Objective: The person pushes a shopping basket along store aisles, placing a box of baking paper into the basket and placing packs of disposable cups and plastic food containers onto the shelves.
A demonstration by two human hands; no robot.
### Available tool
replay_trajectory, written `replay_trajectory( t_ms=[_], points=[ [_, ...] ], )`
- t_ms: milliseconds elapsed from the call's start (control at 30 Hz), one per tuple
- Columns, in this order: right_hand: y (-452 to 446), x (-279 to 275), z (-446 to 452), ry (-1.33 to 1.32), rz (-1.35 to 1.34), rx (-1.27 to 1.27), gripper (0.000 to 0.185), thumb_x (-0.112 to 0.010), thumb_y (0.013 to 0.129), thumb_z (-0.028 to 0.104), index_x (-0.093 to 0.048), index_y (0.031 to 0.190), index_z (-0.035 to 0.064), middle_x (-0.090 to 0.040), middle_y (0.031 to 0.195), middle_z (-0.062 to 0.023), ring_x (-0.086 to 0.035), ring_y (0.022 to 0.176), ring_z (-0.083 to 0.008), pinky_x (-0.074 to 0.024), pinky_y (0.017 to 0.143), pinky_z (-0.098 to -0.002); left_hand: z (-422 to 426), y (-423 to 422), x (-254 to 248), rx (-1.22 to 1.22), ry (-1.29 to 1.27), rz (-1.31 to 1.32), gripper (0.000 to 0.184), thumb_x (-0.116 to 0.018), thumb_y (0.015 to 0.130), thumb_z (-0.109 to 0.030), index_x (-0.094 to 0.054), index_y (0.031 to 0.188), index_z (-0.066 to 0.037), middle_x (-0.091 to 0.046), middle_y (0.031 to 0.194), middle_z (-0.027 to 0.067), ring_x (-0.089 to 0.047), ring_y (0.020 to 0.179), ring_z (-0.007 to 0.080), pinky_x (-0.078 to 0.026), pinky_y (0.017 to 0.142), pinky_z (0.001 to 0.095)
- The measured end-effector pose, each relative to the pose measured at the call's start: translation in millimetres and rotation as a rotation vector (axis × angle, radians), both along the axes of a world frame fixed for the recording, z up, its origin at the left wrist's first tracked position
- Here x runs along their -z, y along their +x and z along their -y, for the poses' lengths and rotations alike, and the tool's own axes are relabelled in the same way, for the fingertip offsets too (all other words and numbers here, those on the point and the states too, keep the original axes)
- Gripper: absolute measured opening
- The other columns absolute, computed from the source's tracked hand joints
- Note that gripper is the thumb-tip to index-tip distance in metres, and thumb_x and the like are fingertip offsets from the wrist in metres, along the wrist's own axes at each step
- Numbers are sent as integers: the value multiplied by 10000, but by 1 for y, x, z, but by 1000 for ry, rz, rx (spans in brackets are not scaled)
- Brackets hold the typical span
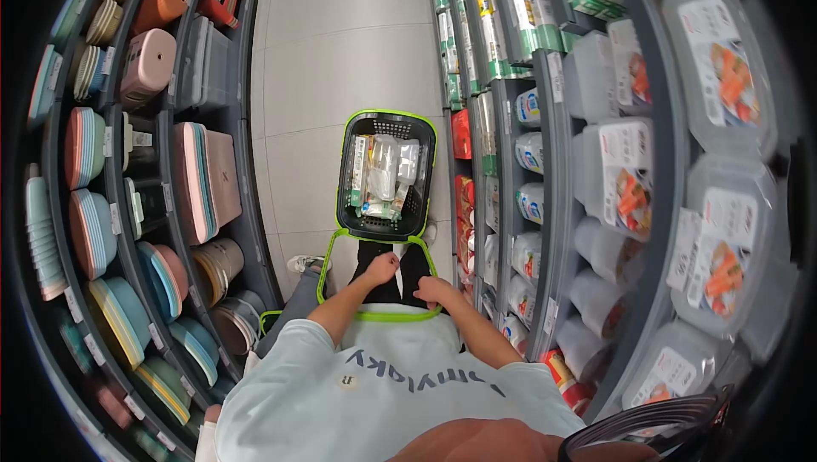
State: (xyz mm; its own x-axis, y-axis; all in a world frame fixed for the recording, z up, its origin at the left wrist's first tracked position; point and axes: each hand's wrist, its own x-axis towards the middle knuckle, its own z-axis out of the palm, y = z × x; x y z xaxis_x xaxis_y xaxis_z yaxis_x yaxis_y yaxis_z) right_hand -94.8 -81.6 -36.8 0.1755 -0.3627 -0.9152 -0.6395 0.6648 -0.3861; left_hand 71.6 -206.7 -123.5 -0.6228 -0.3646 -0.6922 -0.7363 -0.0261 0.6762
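My left hand (380,269) is curled closed in front of my dark trousers (374,290), beside a narrow white strip (400,276). What its fingers hold, if anything, is hidden. Close to the right side of the green basket handle (327,259), my right hand (435,291) is also closed, its fingertips out of sight. The handle loops around both hands, its bar crossing beneath my forearms at the shirt. Ahead of me is a black basket (353,217) with a green rim. Inside it lie a green-and-white box (361,168), clear plastic packages (383,168) and other packets.
Left shelves hold stacked bowls (85,145), trays (200,181) and pink bins (149,66). Right shelves carry clear food containers (725,245), boxed rolls (521,2) and packets. A grey trouser leg (294,309) and a white shoe (302,264) are close on my left. Tiled floor (340,28) runs ahead.
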Motion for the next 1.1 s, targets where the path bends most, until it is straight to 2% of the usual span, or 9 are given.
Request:
replay_trajectory(
  t_ms=[100,233,333,400,467,567,700,867,1100],
  points=[
    [0,14,40,305,109,133,428,-651,930,312,-661,847,-107,-712,724,-206,-706,607,-287,-588,502,-408,-4,8,16,92,88,32,227,-641,861,-223,-695,948,-21,-715,917,224,-700,901,386,-547,802,454],
    [-3,94,65,289,148,388,443,-727,859,302,-624,957,-118,-692,851,-246,-697,595,-309,-583,480,-410,16,22,38,121,180,31,243,-637,892,-241,-680,997,-26,-716,897,201,-704,871,365,-547,777,443],
    [-10,205,59,-238,-122,322,442,-775,794,334,-653,977,-50,-697,882,-206,-700,799,-339,-575,712,-455,47,29,55,152,238,-13,263,-628,926,-249,-658,1067,-29,-708,887,170,-699,848,338,-543,771,421],
    [-27,258,89,-169,-229,637,457,-785,774,366,-653,967,-27,-693,912,-202,-686,887,-343,-540,789,-450,72,29,57,86,318,-32,252,-632,929,-234,-653,1078,-31,-705,909,160,-695,865,329,-537,785,415],
    [-46,321,125,-383,-397,888,463,-806,751,362,-624,914,-31,-666,867,-214,-664,805,-348,-517,696,-444,107,14,52,124,356,10,236,-632,934,-207,-642,1090,-30,-697,960,164,-692,896,322,-534,798,409],
    [-83,398,178,-381,-599,828,506,-797,757,308,-617,1045,-67,-669,1003,-274,-662,944,-414,-528,807,-461,147,1,69,44,285,-82,212,-630,949,-112,-615,1131,-4,-675,1049,138,-675,939,238,-529,832,346],
    [-98,456,240,-156,-679,925,770,-785,760,220,-428,1372,-81,-504,1353,-305,-486,1267,-477,-403,1093,-490,165,5,107,-173,288,-74,209,-632,932,-45,-601,1135,-7,-672,1048,125,-675,958,224,-527,852,323],
    [-99,514,268,-226,-773,1004,952,-787,775,266,-271,1489,-95,-410,1431,-317,-414,1338,-453,-373,1124,-466,156,26,151,-121,221,37,193,-646,925,-83,-606,1100,-15,-668,1003,130,-674,921,259,-527,815,347],
    [-106,513,309,-105,-1000,731,1004,-759,810,314,-164,1533,-50,-417,1338,-286,-452,1228,-444,-436,1003,-533,155,38,166,-59,150,58,219,-657,912,-121,-620,1102,-19,-670,981,141,-671,907,304,-531,785,385]
  ],
)
